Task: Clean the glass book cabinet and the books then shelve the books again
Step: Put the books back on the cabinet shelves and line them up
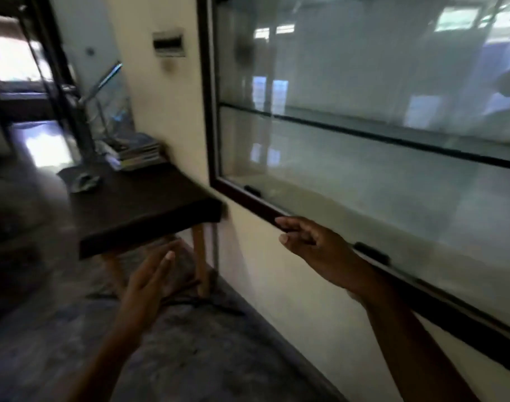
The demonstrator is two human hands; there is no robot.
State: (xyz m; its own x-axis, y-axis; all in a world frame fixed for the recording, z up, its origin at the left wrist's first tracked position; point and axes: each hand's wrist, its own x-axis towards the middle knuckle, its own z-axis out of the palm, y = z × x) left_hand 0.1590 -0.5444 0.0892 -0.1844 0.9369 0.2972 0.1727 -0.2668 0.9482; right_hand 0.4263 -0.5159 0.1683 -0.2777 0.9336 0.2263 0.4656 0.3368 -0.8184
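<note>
The glass book cabinet (364,117) is set into the wall on the right, dark-framed, with a glass shelf across its middle and no books visible inside. A stack of books (135,152) lies on a dark side table (137,204) to the cabinet's left. My right hand (314,245) hovers just below the cabinet's lower frame, fingers loosely extended, holding nothing. Lower down, in front of the table's edge, my left hand (152,274) is held out with straight fingers and is empty. The picture is motion-blurred.
A grey cloth (84,179) lies on the table near the books, beside a dark stand with a metal rod (103,82). The table has wooden legs (201,262) on a dark carpet. A switch panel (169,43) is on the wall.
</note>
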